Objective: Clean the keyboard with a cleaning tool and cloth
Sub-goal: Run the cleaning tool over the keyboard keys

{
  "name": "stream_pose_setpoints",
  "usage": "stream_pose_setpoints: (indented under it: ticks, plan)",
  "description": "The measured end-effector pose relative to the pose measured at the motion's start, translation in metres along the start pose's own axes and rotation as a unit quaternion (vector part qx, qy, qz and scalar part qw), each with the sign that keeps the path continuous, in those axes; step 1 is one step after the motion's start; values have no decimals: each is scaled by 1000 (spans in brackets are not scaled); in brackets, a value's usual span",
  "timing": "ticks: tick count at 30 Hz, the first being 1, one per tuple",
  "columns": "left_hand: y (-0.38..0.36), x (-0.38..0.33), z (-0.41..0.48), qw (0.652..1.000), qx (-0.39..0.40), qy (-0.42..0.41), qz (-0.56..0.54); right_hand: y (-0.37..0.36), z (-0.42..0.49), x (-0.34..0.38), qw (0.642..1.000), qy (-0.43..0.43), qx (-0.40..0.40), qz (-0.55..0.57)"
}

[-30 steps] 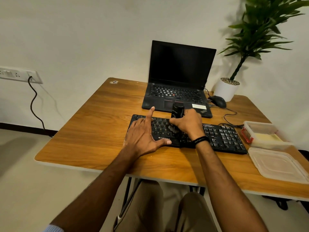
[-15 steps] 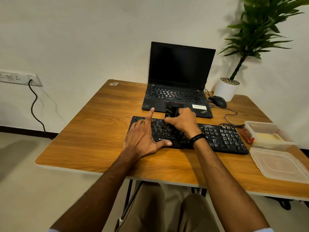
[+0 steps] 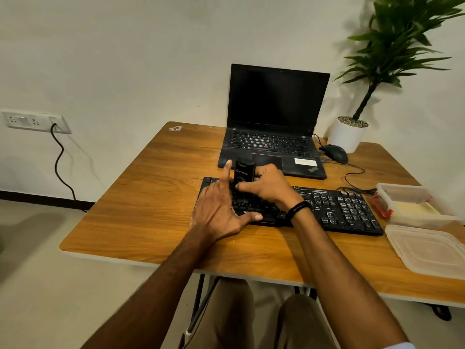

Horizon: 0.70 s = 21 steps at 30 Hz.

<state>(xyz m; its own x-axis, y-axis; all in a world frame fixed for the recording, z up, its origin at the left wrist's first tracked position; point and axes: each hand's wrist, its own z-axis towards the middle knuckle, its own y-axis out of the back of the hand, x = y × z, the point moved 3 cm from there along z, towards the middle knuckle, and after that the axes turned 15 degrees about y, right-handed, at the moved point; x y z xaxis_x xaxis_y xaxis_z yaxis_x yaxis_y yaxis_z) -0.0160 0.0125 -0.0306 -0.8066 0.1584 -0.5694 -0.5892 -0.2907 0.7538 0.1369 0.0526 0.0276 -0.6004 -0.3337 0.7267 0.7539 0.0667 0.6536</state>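
Black keyboard [image 3: 339, 210] lies on the wooden table [image 3: 151, 197] just in front of the laptop [image 3: 274, 117]. The right hand [image 3: 269, 187] is curled tight round a small black cleaning tool [image 3: 244, 172] stood on the upper-left keys, and the left hand [image 3: 219, 212] is flat on the kbd's left end, fingers straight & spread, pinning it. Step looks like the tool pass, left side; next prob needs working row by row toward the numpad, then the cloth, maybe the yellowish thing [image 3: 415, 209] in the clear tub [image 3: 402, 191] at right. Tool's white lettering is too blurred to read; laptop palm rest shows a ThinkPad logo [image 3: 313, 169], and the white sticker [image 3: 305, 161] there is illegible.
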Motion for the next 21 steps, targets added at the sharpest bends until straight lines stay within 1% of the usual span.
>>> stream_pose_setpoints:
  ticks: [2,3,4,7,8,9,11,12,13,15,16,17,18,20,21]
  plan:
    - [2,0,-1,1000,-14,5,8,6,4,0,995,-10,-79,-54]
    - [2,-1,-2,1000,-18,8,12,7,5,1,993,-12,-100,-65]
    - [2,-1,-1,1000,-22,10,15,5,6,-1,994,-8,-89,-57]
    - [1,-1,-1,999,-25,19,26,-8,3,-2,997,17,38,59]
    - [1,-1,-1,999,-25,21,27,-10,2,-2,997,23,42,66]
    - [1,-1,-1,999,-26,24,27,-10,3,-2,998,30,20,55]
    - [1,0,-1,999,-24,35,30,-4,5,0,996,40,-82,-25]
    - [1,0,0,998,-22,41,32,-2,4,1,993,42,-102,-37]
    - [1,0,1,998,-21,44,35,-2,4,-1,995,51,-85,-21]
    - [0,-1,2,998,-16,46,38,-5,2,-3,995,55,21,81]
    - [0,-1,2,998,-15,46,38,-5,0,-4,992,51,58,105]
    - [1,0,1,998,-14,47,39,-5,2,-5,993,55,57,89]
    - [1,0,1,998,-13,48,40,-2,5,-7,997,60,22,48]
    - [2,-1,1,998,-13,52,41,5,7,-6,994,58,-85,-47]
    - [2,-1,1,998,-13,53,41,6,8,-8,993,55,-99,-44]
